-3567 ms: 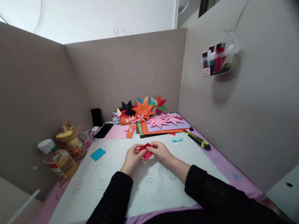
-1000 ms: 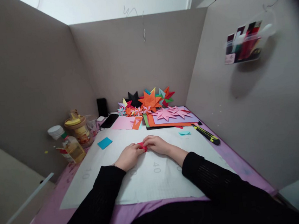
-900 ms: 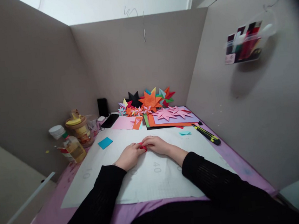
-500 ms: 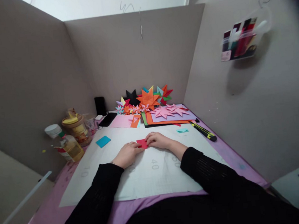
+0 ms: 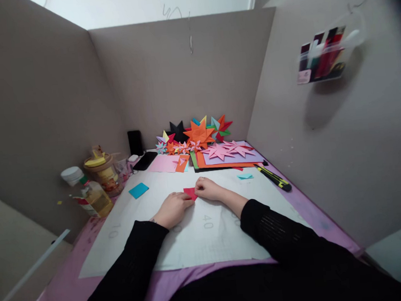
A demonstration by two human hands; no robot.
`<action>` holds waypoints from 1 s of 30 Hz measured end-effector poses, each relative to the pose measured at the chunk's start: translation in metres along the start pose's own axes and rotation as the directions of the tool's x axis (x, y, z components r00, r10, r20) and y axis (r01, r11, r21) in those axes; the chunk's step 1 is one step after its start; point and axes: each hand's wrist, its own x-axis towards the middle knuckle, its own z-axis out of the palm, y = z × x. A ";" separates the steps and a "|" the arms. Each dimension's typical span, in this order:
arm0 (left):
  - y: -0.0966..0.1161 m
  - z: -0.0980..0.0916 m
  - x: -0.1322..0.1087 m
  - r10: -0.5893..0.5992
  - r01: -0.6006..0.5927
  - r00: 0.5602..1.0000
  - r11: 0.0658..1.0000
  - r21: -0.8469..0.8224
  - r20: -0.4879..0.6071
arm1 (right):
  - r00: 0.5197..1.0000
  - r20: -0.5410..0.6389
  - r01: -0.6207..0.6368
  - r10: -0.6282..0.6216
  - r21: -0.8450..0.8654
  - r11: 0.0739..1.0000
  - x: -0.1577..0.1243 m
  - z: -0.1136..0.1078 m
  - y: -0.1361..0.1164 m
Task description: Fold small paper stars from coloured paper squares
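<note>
A small square of red paper [image 5: 189, 192] lies on the white numbered sheet in front of me, between my two hands. My left hand [image 5: 174, 208] presses its fingertips on the paper's lower left part and holds it down. At the right edge, the fingers of my right hand [image 5: 209, 189] are pinched together on the paper. My fingers hide part of the red square. A folded light-teal paper piece [image 5: 245, 176] lies to the right, and a blue paper square [image 5: 139, 190] to the left.
Folded paper stars [image 5: 199, 134] stand at the back, near pink stars [image 5: 218, 150] on stacked coloured sheets [image 5: 230, 165]. A yellow-black box cutter [image 5: 276, 179] lies on the right. On the left are a bottle [image 5: 99, 200], a yellow-lidded jar [image 5: 103, 174] and a phone [image 5: 145, 161].
My right hand's fingers have drawn in slightly at the paper's right edge. My left hand has shifted a little to the right over the red paper.
</note>
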 end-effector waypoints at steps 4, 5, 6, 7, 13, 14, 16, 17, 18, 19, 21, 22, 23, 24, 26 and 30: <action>0.002 0.000 0.000 0.040 -0.040 0.999 0.999 0.011 -0.009 | 0.999 -0.014 -0.033 0.033 -0.018 0.999 0.000 0.001 -0.005; 0.002 0.001 0.000 0.039 -0.039 0.999 0.999 -0.022 -0.028 | 0.999 -0.015 -0.034 0.034 -0.020 0.999 0.000 0.001 -0.006; 0.002 0.001 0.000 0.033 -0.035 0.998 0.998 -0.055 -0.047 | 0.999 -0.016 -0.032 0.032 -0.020 0.999 0.000 0.001 -0.006; 0.002 0.001 0.000 0.022 -0.027 0.998 0.996 -0.085 -0.065 | 0.999 -0.016 -0.028 0.028 -0.019 0.999 0.000 0.001 -0.006; 0.005 0.000 0.000 -0.052 0.047 0.997 0.994 -0.095 -0.053 | 0.999 -0.015 -0.042 0.041 -0.034 0.999 0.002 0.004 -0.002; 0.005 0.000 0.000 -0.035 0.034 0.999 0.998 -0.044 -0.033 | 0.999 -0.014 -0.050 0.049 -0.041 0.998 0.002 0.005 -0.002; 0.006 0.000 0.000 0.010 -0.011 1.000 0.996 0.084 0.014 | 0.998 -0.012 -0.058 0.058 -0.053 0.997 0.003 0.006 -0.002; 0.006 0.001 0.000 0.028 -0.033 0.999 0.988 0.148 0.030 | 0.998 -0.010 -0.060 0.059 -0.058 0.997 0.003 0.006 -0.002; 0.006 0.001 0.000 0.042 -0.049 0.998 0.978 0.205 0.039 | 0.998 -0.008 -0.060 0.059 -0.063 0.996 0.003 0.006 -0.002; 0.006 0.002 0.001 0.051 -0.060 0.998 0.965 0.256 0.041 | 0.998 -0.005 -0.058 0.058 -0.068 0.996 0.003 0.007 -0.002; 0.007 0.003 0.002 0.064 -0.075 0.997 0.936 0.344 0.045 | 0.998 0.001 -0.057 0.058 -0.079 0.995 0.003 0.007 -0.002; 0.008 0.004 0.002 0.068 -0.082 0.996 0.921 0.381 0.050 | 0.998 0.004 -0.059 0.059 -0.083 0.995 0.003 0.007 -0.002; 0.009 0.004 0.003 0.070 -0.089 0.996 0.906 0.414 0.059 | 0.998 0.006 -0.059 0.060 -0.085 0.995 0.003 0.006 -0.001; 0.010 0.004 0.003 0.073 -0.097 0.995 0.892 0.441 0.070 | 0.998 0.006 -0.060 0.061 -0.085 0.995 0.003 0.006 -0.001; 0.012 0.004 0.003 0.081 -0.115 0.993 0.873 0.475 0.091 | 0.998 0.009 -0.061 0.061 -0.081 0.995 0.003 0.006 -0.001; 0.014 0.002 0.003 0.085 -0.136 0.989 0.854 0.503 0.122 | 0.998 0.014 -0.052 0.053 -0.081 0.995 0.003 0.006 -0.002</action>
